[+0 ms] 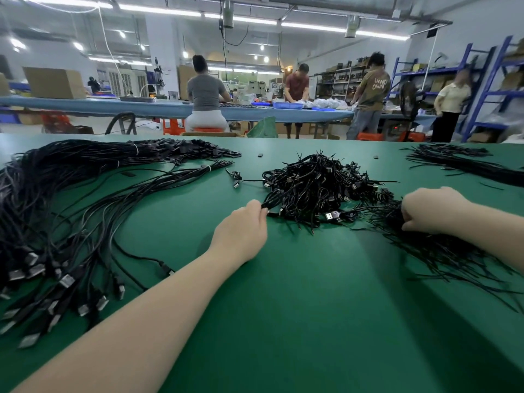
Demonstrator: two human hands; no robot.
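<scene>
A heap of coiled black USB cables [320, 184] lies in the middle of the green table [283, 307]. My left hand [243, 228] grips one coiled cable [276, 198] at the heap's near left edge. My right hand [431, 211] is curled over a loose pile of thin black ties [442, 248] at the right, and its fingertips are hidden among them. A big bundle of long black USB cables [71, 217] spreads over the left side, its metal plugs pointing toward me.
Another bunch of black ties [459, 163] lies at the far right of the table. A single small cable [235, 177] sits left of the heap. Beyond the table, several people work at a long blue bench [141, 106]; blue shelving [487, 89] stands at the right.
</scene>
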